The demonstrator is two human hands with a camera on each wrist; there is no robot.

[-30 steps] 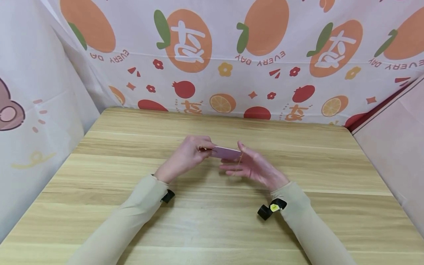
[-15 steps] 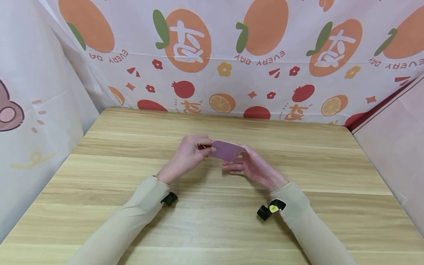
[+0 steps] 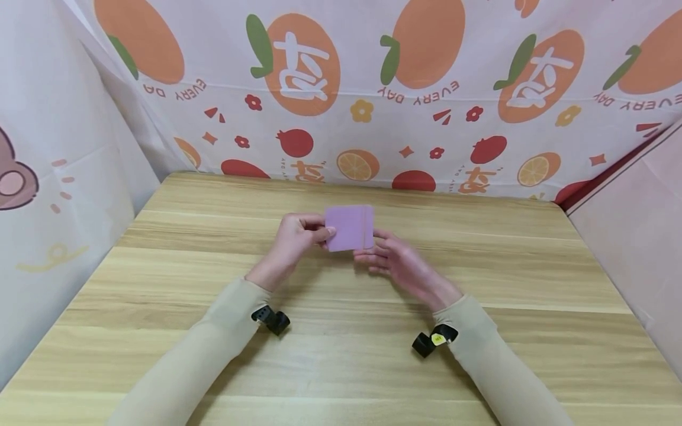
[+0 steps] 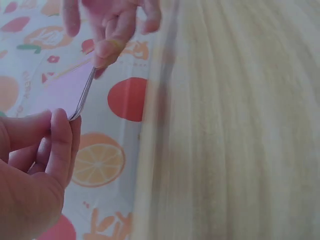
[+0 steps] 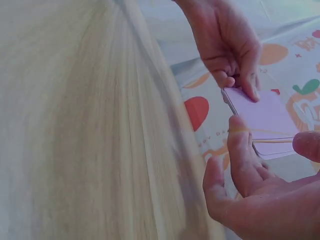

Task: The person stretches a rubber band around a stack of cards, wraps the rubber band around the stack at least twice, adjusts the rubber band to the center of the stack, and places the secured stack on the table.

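A thin purple square pad (image 3: 347, 228) with rounded corners is held up above the table; whether it is a card stack or a notebook I cannot tell. My left hand (image 3: 296, 239) pinches its left edge between thumb and fingers. Across the pad's right end runs a thin tan rubber band (image 5: 274, 141). At that end is my right hand (image 3: 399, 260), its thumb and index finger at opposite edges. The band passes over the index fingertip (image 5: 238, 123) and reaches the thumb (image 5: 307, 145) in the right wrist view. Its other fingers are spread.
The wood-grain table (image 3: 341, 355) lies below both hands. A fruit-print cloth (image 3: 373, 100) hangs along its far edge, with pale cloths (image 3: 69, 177) at the sides. Each wrist carries a black camera mount (image 3: 424, 344).
The pad has tilted up from nearly edge-on, so its broad face shows. Both hands have shifted slightly left with it. The band, stretched off the end earlier, now lies across the pad.
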